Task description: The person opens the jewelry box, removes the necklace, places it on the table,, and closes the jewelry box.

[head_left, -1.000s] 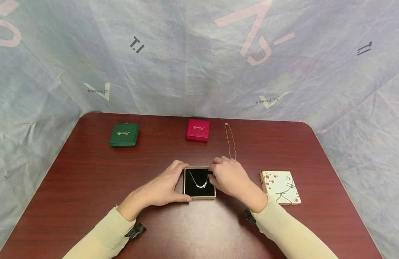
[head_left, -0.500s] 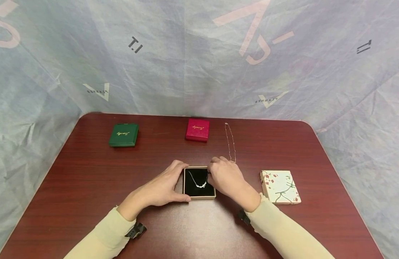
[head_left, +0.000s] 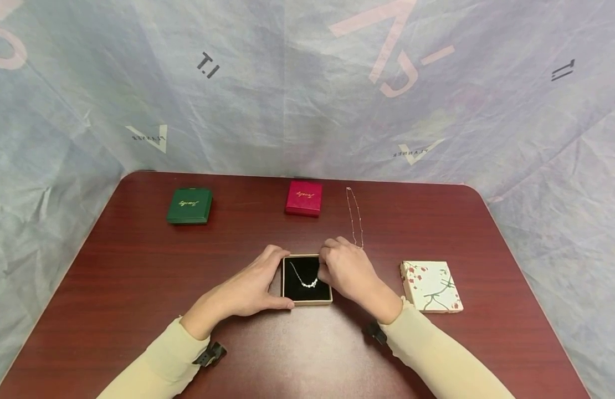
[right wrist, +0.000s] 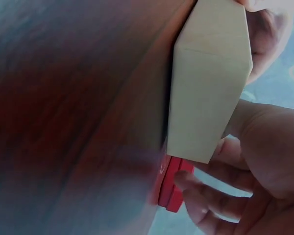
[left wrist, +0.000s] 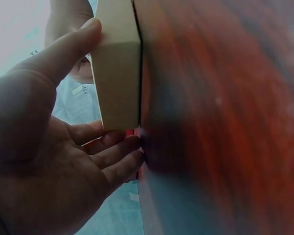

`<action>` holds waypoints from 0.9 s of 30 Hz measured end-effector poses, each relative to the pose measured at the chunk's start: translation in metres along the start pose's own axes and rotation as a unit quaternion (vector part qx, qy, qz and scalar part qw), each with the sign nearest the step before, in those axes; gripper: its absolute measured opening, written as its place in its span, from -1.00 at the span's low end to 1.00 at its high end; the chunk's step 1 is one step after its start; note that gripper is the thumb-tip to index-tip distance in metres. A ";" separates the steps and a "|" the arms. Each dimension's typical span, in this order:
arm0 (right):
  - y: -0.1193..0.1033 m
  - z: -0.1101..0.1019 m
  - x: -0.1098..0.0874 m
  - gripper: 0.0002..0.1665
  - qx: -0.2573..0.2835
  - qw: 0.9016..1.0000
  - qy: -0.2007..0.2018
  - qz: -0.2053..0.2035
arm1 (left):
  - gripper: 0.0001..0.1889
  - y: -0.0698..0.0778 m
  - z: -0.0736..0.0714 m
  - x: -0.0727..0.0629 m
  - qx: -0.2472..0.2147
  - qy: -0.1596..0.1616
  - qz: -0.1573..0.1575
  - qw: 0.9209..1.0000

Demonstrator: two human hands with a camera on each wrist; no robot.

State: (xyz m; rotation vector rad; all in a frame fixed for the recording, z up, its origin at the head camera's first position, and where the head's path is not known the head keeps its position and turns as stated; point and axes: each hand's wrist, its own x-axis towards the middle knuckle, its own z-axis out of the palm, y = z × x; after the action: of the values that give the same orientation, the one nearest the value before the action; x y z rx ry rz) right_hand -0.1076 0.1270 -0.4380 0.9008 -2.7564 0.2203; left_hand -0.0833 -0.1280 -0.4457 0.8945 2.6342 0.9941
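Observation:
A jewelry box (head_left: 312, 303) without its lid lies in front of me, its black cushion facing up. On the cushion a silver necklace (head_left: 309, 286) hangs in a U, with small sparkling stones at its lowest part. My left hand (head_left: 252, 285) grips the box from the left, thumb at the near wall and fingers at the far corner. At the box's upper right corner my right hand (head_left: 349, 270) pinches the right end of the necklace chain; its fingertips are mostly hidden behind the knuckles. Both wrist views show the cream outer wall (left wrist: 118, 81) of the box.
A floral-printed square lid (head_left: 432, 286) lies to the right. Behind the right hand a thin chain necklace (head_left: 360, 221) is laid out lengthwise. Further back are a red jewelry box (head_left: 304, 198) and, at left, a green jewelry box (head_left: 190, 205). A printed cloth hangs behind the table.
My right hand has shifted slightly left, with its fingertips over the cushion's right edge. The left hand and the box have stayed in place.

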 end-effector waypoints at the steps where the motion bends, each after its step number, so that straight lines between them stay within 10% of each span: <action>1: 0.001 -0.001 0.000 -0.79 0.004 1.000 0.006 -0.003 | 0.00 0.000 -0.001 0.000 0.001 0.000 -0.001 1.000; 19: 0.014 -0.017 -0.014 -0.84 0.147 0.988 0.035 -0.026 | 0.02 0.002 0.000 0.000 -0.004 0.000 -0.011 1.000; 27: 0.022 -0.016 -0.015 -0.86 0.335 0.941 -0.026 0.042 | 0.02 0.001 0.002 -0.001 -0.003 0.007 -0.008 1.000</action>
State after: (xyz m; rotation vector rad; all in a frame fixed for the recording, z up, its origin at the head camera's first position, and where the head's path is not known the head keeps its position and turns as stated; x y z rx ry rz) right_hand -0.1057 0.1565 -0.4280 0.9257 -2.7918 1.2200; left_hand -0.0806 -0.1268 -0.4468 0.8681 2.6432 1.0087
